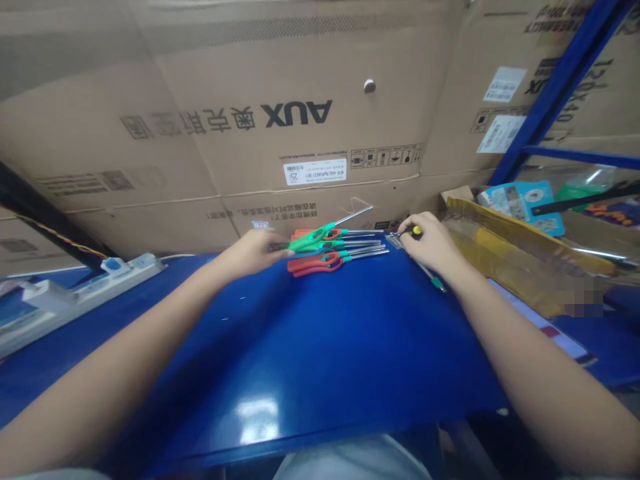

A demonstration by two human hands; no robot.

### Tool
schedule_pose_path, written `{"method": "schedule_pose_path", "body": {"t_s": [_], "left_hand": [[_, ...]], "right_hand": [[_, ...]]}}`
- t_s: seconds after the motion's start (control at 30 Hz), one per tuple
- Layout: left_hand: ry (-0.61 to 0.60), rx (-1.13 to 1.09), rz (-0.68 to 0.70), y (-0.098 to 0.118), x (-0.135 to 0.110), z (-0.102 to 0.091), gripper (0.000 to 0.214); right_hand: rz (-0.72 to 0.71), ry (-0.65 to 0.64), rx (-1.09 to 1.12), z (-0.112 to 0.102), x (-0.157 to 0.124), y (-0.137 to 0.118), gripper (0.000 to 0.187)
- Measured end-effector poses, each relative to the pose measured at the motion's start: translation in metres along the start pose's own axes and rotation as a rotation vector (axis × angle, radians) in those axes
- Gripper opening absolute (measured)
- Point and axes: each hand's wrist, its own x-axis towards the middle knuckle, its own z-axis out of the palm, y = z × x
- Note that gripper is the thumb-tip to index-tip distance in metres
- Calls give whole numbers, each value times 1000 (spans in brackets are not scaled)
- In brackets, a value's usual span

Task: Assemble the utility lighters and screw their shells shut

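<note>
A blue-topped work table (280, 347) fills the lower view, its glossy surface catching a pale glare near the front edge. Large cardboard cartons (210, 153) printed with AUX stand behind it, a blue steel shelf upright (555, 93) rises at the far right, and a white power strip (125, 273) lies along the left side. A yellow-taped carton (520, 260) sits to the right.

Red-handled scissors (315, 264) and green-handled scissors (313, 241) lie stacked at the table's far edge, blades pointing right. The left hand (250, 255) sits at their handles, its fingers (274, 241) curled on the green grip. The right hand (429, 245) is clenched around a yellow-and-black screwdriver (415, 231) just beside the blade tips.
</note>
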Motion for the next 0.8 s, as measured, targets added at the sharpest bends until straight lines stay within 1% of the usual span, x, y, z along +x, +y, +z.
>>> {"method": "schedule_pose_path", "body": {"t_s": [0.13,0.23,0.3,0.47,0.57,0.67,0.8], "left_hand": [[-12,29,115,-5,26,23,32],[10,15,138,-10,37,38,30],[34,1,149,-14,41,44,30],[98,-24,151,-21,47,50,33],[110,-23,141,-22,49,53,30],[118,-16,124,-22,50,57,30],[119,-12,115,-19,49,58,31]], "right_hand": [[-46,-102,-42,17,-10,-2,11],[-44,-163,-96,23,-15,-2,12],[-30,-200,-139,23,-16,-2,14],[30,-324,-248,20,-17,-4,23],[72,-436,-318,18,-17,-4,26],[82,-541,-377,15,-17,-4,27],[67,-598,-408,13,-16,-5,30]]}}
